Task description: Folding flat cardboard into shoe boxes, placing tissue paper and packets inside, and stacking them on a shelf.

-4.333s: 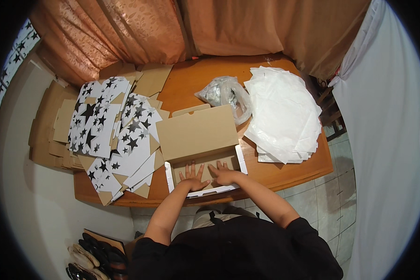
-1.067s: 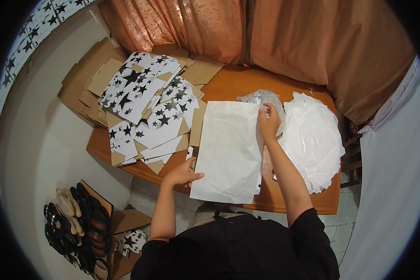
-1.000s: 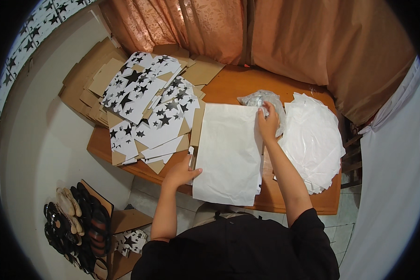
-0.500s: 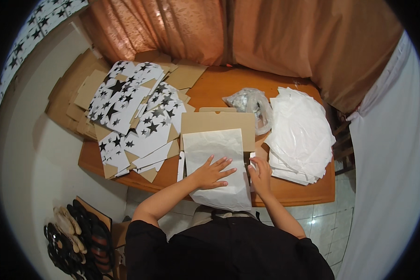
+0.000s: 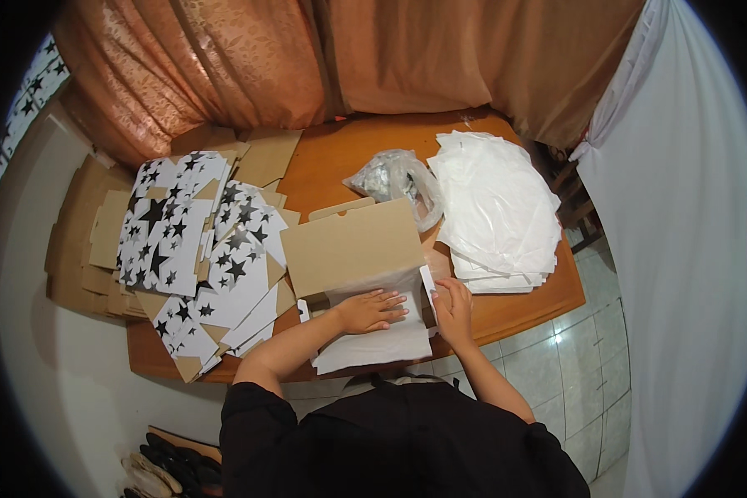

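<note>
- Paper sheet (image 5: 361, 353), white and creased, lies over the tray of the brown mailer box (image 5: 353, 245); taking that box as our clock's centre, the sheet hangs past the front edge toward six.
- We see the left hand (image 5: 372, 311) flat at the centre, palm down with fingers extended, gripping nothing; we judge it presses the sheet against the box's inside.
- At three o'clock the right hand (image 5: 454, 309) sits curled against the white side wall (image 5: 427, 284), probably to brace it; we cannot tell whether thumb and fingers pinch it.
- The lid leans back toward twelve, which we think leaves the tray clear for both hands.
- Near two o'clock we have the stack of white sheets (image 5: 496, 203), seemingly within easy reach of the right hand.
- Just past twelve rests a translucent plastic bag (image 5: 400, 176); between nine and ten, star-printed box blanks (image 5: 170, 228) overlap on the wooden table (image 5: 317, 170).
</note>
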Tool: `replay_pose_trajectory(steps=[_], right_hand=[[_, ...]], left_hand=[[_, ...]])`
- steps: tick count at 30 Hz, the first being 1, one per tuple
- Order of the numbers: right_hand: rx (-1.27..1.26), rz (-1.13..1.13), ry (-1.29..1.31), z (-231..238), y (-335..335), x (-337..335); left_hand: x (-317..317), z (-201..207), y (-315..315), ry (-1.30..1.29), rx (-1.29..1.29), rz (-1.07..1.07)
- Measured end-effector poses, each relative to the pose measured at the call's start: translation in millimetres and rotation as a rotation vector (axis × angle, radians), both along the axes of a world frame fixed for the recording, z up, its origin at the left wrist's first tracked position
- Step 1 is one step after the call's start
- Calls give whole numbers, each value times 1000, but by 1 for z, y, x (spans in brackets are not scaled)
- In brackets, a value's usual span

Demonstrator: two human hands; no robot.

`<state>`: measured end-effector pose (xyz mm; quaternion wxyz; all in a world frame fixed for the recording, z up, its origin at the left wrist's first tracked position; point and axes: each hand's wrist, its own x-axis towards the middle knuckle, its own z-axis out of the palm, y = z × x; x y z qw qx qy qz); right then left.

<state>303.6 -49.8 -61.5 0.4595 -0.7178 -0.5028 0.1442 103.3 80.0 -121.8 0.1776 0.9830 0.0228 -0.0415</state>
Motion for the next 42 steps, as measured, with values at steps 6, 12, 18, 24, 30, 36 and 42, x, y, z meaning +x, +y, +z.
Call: replay_pose_trajectory(steps=[6, 12, 18, 24, 30, 36, 42], right_hand=[[47, -21, 75, -4, -13, 9], [64, -44, 231, -4, -16, 13], [-9, 342, 106, 20, -19, 21], [-202, 655, -84, 41, -16, 21], [-299, 734, -268, 25, -9, 15], [-304, 717, -301, 39, -3, 11], [-297, 699, -313, 39, -5, 7]], left_hand=[[-2, -16, 7, 152, -60, -107], [-2, -26, 5, 120, -173, 22], [-7, 21, -1, 190, -390, 90], [-25, 67, 5, 426, -430, 355], [-36, 35, -4, 668, -392, 356], [-38, 43, 4, 671, -512, 547], [-46, 35, -6, 847, -318, 533]])
